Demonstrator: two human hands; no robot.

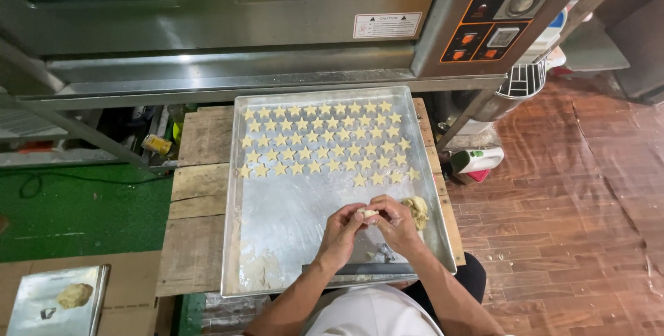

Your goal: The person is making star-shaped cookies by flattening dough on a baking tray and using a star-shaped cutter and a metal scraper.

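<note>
A large metal baking tray (277, 239) lies on a wooden table. Its far half carries several rows of pale star-shaped dough pieces (321, 139). Over the tray's near right part, my left hand (340, 231) and my right hand (394, 220) meet, fingertips pinching a small piece of dough (369, 212) between them. A lump of dough (418, 210) rests on the tray just right of my right hand. Small metal bits (382, 253) lie on the tray below my hands.
A steel oven with an orange control panel (508, 7) stands behind the wooden table (197, 191). A smaller tray with a dough lump (59, 301) sits at the lower left. A white and green bottle (477, 160) lies on the brick-patterned floor at right.
</note>
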